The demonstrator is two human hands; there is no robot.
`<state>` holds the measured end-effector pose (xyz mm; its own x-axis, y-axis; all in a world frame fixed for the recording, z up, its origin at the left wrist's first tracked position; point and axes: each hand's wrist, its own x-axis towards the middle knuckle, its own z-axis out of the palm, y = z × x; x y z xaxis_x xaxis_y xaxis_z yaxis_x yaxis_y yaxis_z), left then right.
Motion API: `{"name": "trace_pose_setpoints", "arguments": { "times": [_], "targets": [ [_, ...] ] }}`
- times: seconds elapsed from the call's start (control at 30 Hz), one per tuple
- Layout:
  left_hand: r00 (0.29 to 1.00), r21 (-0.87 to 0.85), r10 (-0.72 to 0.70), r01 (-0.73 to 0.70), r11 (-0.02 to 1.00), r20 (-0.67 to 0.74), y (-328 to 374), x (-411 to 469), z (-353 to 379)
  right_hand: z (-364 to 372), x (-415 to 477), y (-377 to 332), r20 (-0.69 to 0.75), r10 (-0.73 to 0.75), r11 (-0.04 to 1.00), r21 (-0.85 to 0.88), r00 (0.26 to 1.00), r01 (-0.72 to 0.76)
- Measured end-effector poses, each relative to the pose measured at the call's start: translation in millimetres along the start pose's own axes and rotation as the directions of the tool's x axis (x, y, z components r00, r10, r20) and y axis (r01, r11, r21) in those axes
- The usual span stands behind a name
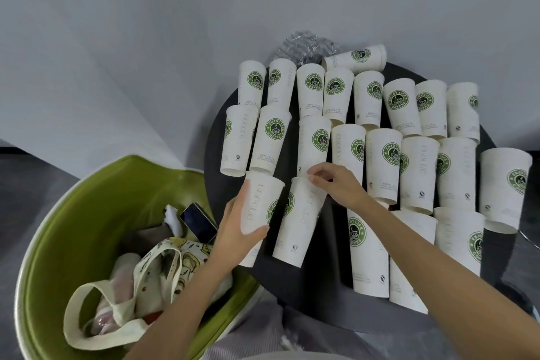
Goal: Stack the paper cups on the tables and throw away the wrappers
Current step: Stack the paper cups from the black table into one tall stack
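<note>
Several white paper cups with green coffee logos stand upside down on a round black table [306, 286]. My left hand [236, 231] grips the side of one cup [261, 202] at the table's near left edge. My right hand [336, 184] pinches the top edge of the neighbouring cup [301, 222]. One cup [355, 58] lies on its side at the back. A crumpled clear plastic wrapper [306, 45] lies behind the back row, by the wall.
A green tub chair [73, 213] stands at the left, holding a cloth tote bag [152, 275] and a dark phone [198, 222]. A grey wall rises behind the table. Cups crowd the table from left to right.
</note>
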<state>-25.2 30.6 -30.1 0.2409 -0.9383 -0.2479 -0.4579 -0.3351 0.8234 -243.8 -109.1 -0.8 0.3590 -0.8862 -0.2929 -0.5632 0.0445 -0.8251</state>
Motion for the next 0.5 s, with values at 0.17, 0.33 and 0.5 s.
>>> {"name": "trace_pose_setpoints", "arguments": {
  "times": [0.17,0.33,0.5],
  "targets": [
    [0.997,0.007,0.046,-0.047,0.999,0.058,3.9,-2.9,-6.3,5.1,0.2,1.6,0.045,0.004,1.0,0.016,0.999,-0.005],
    [0.996,0.006,0.024,-0.024,1.0,0.083,4.5,-2.5,-7.9,8.2,0.7,4.7,0.057,-0.006,1.0,0.003,0.998,0.006],
    [0.995,-0.007,0.044,-0.043,0.999,0.086,5.7,-3.9,-9.7,7.8,-3.9,4.4,0.016,-0.038,0.999,0.001,0.999,0.038]
  ]
}}
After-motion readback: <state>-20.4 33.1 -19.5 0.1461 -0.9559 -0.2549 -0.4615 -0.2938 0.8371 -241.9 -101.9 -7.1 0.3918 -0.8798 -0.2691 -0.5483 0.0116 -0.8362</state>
